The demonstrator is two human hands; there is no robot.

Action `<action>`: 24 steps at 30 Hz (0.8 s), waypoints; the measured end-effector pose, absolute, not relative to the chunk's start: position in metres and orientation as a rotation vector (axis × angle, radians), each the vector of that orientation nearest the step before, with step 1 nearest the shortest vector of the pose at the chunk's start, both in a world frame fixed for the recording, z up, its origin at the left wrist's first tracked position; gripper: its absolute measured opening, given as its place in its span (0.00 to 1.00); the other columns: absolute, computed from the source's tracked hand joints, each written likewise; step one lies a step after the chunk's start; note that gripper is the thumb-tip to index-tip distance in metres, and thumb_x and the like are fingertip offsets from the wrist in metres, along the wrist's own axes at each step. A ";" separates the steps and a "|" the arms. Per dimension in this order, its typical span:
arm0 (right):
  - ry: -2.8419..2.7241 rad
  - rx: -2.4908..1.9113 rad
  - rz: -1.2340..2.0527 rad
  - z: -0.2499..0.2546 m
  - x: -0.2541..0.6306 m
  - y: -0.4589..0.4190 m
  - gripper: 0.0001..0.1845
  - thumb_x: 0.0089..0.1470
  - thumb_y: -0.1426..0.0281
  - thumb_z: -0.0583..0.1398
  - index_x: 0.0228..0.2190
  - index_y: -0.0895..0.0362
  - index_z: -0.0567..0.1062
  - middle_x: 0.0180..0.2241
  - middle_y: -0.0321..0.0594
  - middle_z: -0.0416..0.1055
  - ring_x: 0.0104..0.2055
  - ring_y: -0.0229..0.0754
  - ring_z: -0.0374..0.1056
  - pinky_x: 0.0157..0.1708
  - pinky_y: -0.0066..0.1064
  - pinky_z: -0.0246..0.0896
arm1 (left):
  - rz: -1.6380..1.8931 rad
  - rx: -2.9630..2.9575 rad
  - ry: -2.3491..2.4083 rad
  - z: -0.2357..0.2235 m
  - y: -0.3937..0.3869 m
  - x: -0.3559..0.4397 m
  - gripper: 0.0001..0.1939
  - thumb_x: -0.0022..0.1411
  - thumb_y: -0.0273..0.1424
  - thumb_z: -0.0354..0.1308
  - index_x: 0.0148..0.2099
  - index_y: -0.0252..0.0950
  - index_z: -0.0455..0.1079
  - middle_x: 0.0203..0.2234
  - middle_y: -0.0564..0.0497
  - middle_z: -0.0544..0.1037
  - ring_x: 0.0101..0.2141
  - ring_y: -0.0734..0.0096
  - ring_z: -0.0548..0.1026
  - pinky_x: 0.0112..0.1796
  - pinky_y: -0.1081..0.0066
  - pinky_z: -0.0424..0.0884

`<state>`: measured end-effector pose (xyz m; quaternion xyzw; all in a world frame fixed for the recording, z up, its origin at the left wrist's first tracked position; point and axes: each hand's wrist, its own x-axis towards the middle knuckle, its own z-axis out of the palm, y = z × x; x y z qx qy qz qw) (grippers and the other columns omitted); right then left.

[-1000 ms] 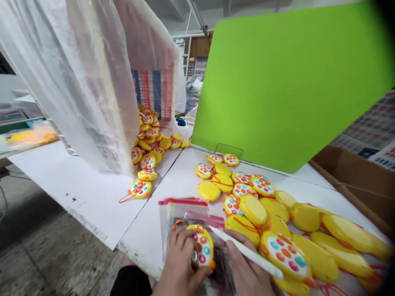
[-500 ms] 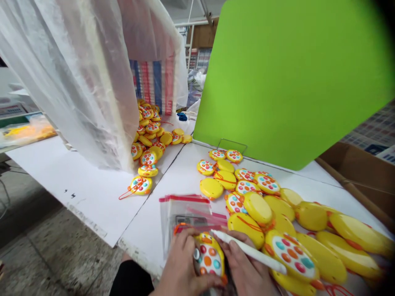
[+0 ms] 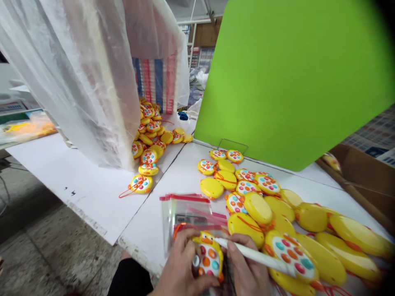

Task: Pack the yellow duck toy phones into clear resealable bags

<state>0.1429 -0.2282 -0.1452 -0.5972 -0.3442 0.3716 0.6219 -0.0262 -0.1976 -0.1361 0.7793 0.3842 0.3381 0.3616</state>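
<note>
My left hand (image 3: 182, 267) is closed around a yellow duck-shaped toy (image 3: 211, 259) with coloured dots on a white belly, its face turned up. A white pen (image 3: 262, 258) is pinched in my right hand (image 3: 247, 267); its tip lies at or very near the edge of the toy's head. Whether the tip touches, I cannot tell. Under and beyond my hands are clear zip bags (image 3: 185, 205) with red-pink seals. Several more duck toys (image 3: 259, 207) lie to the right, some dots up, some with the plain yellow back up.
A pile of duck toys (image 3: 151, 123) spills from a large plastic-lined bag (image 3: 105, 94) at the left. A tall green board (image 3: 277, 82) stands behind the toys. To the right is a cardboard box (image 3: 364, 172), with a blurred yellowish item (image 3: 331, 162) at its edge.
The pen has shifted slightly right and down, with its tip still by the duck's head. A blurred yellowish item now shows at the cardboard box.
</note>
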 end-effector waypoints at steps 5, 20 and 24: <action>-0.810 -1.433 0.809 -0.131 0.135 -0.229 0.17 0.49 0.54 0.61 0.32 0.54 0.69 0.32 0.38 0.74 0.32 0.43 0.69 0.27 0.29 0.62 | 0.861 2.002 0.977 -0.135 -0.198 -0.027 0.19 0.50 0.41 0.67 0.37 0.37 0.64 0.51 0.41 0.67 0.52 0.56 0.68 0.50 0.60 0.71; -0.883 -1.505 0.718 -0.114 0.126 -0.228 0.16 0.49 0.53 0.61 0.29 0.53 0.70 0.26 0.34 0.69 0.30 0.41 0.65 0.28 0.29 0.60 | 0.849 1.986 0.968 -0.129 -0.198 -0.028 0.18 0.50 0.39 0.67 0.36 0.37 0.64 0.51 0.41 0.67 0.52 0.56 0.68 0.50 0.60 0.71; -0.907 -1.537 0.669 -0.114 0.125 -0.227 0.17 0.48 0.53 0.61 0.29 0.54 0.70 0.27 0.36 0.70 0.32 0.42 0.65 0.29 0.29 0.61 | 0.867 2.000 0.968 -0.131 -0.198 -0.027 0.18 0.49 0.38 0.68 0.37 0.37 0.65 0.50 0.41 0.67 0.52 0.56 0.68 0.50 0.60 0.70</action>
